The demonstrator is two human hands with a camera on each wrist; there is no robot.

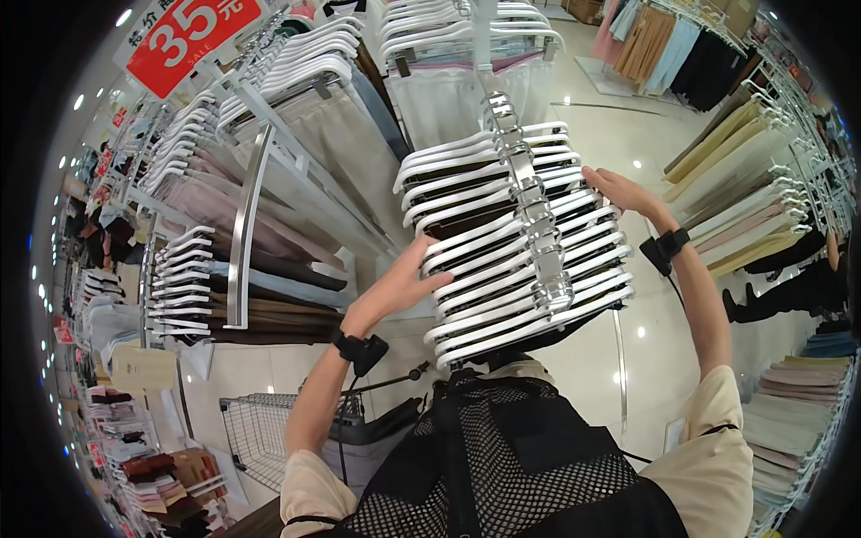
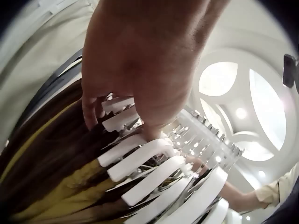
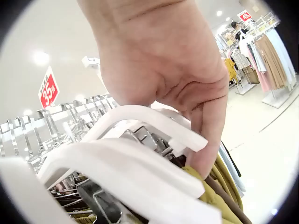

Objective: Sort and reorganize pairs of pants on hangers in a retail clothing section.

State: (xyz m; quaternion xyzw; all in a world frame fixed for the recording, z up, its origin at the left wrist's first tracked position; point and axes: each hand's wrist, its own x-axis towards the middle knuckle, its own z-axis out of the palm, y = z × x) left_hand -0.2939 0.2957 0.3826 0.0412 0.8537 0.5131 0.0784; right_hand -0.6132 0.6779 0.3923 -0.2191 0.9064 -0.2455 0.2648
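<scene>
A dense row of white hangers (image 1: 520,260) hangs by metal hooks from a rail in front of the person. The left hand (image 1: 395,285) grips hangers at the row's left ends, thumb and fingers apart around them. Over the right ends, farther back, the right hand (image 1: 623,190) holds hangers with curled fingers. In the left wrist view, the left hand (image 2: 140,60) reaches down among hangers bearing dark brown and mustard garments (image 2: 70,191). The right wrist view shows the right hand (image 3: 163,56) with fingers bent down beside a white hanger (image 3: 140,119) and a mustard garment (image 3: 210,189).
Racks of trousers (image 1: 332,143) stand left and behind, under a red price sign (image 1: 184,45). A wire cart (image 1: 260,435) is at the lower left. More clothes racks (image 1: 726,152) line the right side, where someone in dark clothes (image 1: 798,287) stands.
</scene>
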